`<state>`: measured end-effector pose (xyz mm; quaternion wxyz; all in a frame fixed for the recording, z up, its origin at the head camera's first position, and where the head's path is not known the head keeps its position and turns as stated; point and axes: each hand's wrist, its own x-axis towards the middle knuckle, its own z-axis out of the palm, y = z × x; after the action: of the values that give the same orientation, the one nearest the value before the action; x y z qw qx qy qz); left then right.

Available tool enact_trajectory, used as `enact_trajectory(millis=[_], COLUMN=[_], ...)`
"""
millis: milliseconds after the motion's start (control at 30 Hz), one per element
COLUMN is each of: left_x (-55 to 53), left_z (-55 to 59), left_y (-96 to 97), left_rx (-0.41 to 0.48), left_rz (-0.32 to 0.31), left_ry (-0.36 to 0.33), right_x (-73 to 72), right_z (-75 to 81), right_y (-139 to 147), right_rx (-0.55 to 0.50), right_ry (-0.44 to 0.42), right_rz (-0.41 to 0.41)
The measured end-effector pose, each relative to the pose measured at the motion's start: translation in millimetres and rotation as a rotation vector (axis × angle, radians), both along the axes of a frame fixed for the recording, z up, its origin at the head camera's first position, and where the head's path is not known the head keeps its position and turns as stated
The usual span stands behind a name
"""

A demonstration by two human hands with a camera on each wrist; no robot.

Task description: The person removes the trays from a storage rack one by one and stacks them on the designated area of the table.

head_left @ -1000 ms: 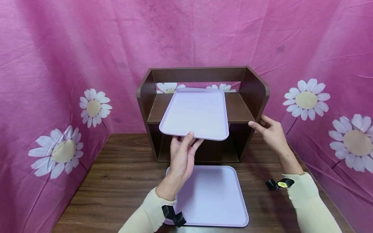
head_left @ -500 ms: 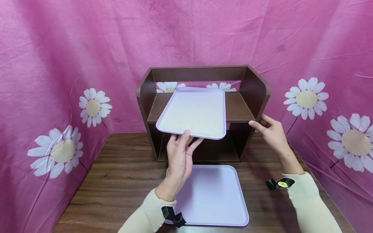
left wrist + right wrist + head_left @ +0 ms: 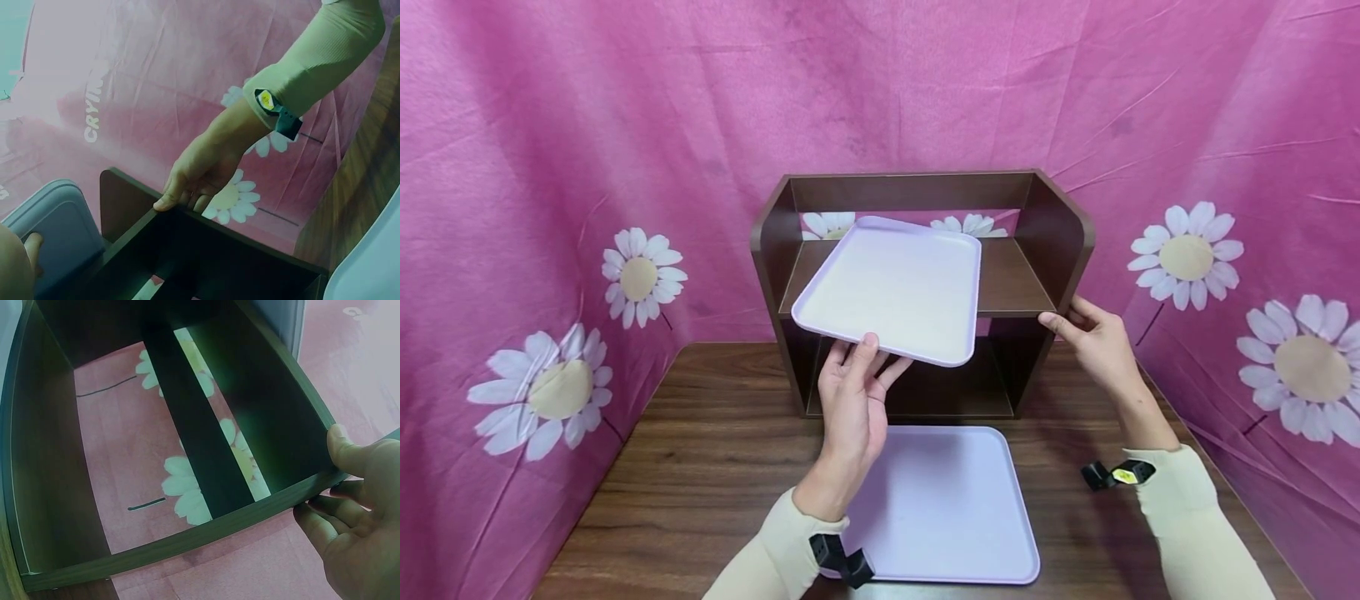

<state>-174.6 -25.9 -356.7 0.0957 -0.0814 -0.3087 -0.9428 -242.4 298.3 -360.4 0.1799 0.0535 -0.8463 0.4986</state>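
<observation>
A pale lilac tray (image 3: pixel 898 287) is held in the air in front of the upper level of a dark brown two-level shelf (image 3: pixel 1011 275). My left hand (image 3: pixel 853 408) grips its near edge, thumb on top and fingers beneath. The tray is turned slightly, its near right corner lowest in the head view. My right hand (image 3: pixel 1093 342) holds the shelf's right side panel at the height of the middle board, thumb on the front edge. In the right wrist view, the right hand's fingers (image 3: pixel 325 525) lie along the panel's outside.
A second lilac tray (image 3: pixel 947 508) lies flat on the wooden table (image 3: pixel 700 467), just in front of the shelf. Pink cloth (image 3: pixel 700 108) with daisy prints hangs behind and at both sides.
The held tray has shifted a little left and turned, its left edge swinging outward. My left hand has moved slightly left with it. The right hand stays on the shelf.
</observation>
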Motion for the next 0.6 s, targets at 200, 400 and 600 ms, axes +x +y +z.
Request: enact_trajectory(millis=[200, 400, 600], left_x=[2.1, 4.2, 5.9], left_z=[3.4, 5.6, 8.7], left_y=[-10.2, -18.6, -26.9], left_rx=[-0.034, -0.049, -0.065], left_rz=[0.026, 0.041, 0.024], left_ry=[-0.017, -0.039, -0.049], right_x=[-1.0, -1.6, -2.1], right_z=[-0.2, -0.2, -0.7], right_y=[0, 0, 1], right_rx=[-0.007, -0.015, -0.010], right_ry=[0.005, 0.007, 0.004], right_rz=[0.000, 0.006, 0.002])
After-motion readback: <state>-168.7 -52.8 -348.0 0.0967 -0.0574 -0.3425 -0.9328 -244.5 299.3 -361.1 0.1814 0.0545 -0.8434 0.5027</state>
